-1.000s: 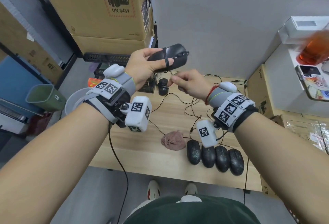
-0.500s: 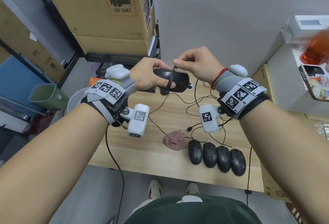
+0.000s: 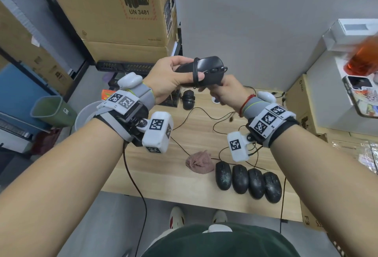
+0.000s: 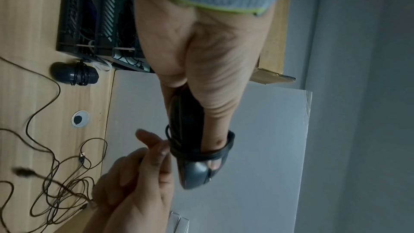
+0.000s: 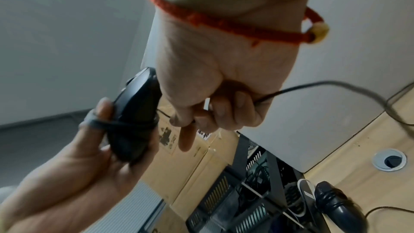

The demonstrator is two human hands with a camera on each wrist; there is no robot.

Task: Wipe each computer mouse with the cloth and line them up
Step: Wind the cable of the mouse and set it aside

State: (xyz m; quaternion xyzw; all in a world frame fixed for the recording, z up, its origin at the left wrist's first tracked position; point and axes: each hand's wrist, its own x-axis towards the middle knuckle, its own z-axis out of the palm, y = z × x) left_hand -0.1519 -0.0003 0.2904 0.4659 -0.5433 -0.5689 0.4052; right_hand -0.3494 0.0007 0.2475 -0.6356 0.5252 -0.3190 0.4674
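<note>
My left hand (image 3: 173, 77) grips a black wired mouse (image 3: 210, 70) in the air above the desk, thumb under the cable loops wound round its body (image 4: 195, 150). My right hand (image 3: 225, 91) sits just below the mouse and pinches its cable (image 5: 291, 89). On the wooden desk (image 3: 163, 166) lies a crumpled pink cloth (image 3: 199, 163). Beside it several black mice (image 3: 248, 182) stand in a row near the front edge. Another black mouse with its cable wound round it (image 3: 188, 99) lies at the back of the desk.
Loose black cables (image 3: 231, 117) trail across the desk's middle and right. A black mesh organizer (image 4: 98, 20) stands at the back left, cardboard boxes (image 3: 122, 11) behind it. A green bin (image 3: 53, 110) stands on the floor at left. A white shelf (image 3: 351, 56) is at right.
My right hand has dropped from above the mouse to just under it, taking the cable round. My left hand has lifted the mouse slightly.
</note>
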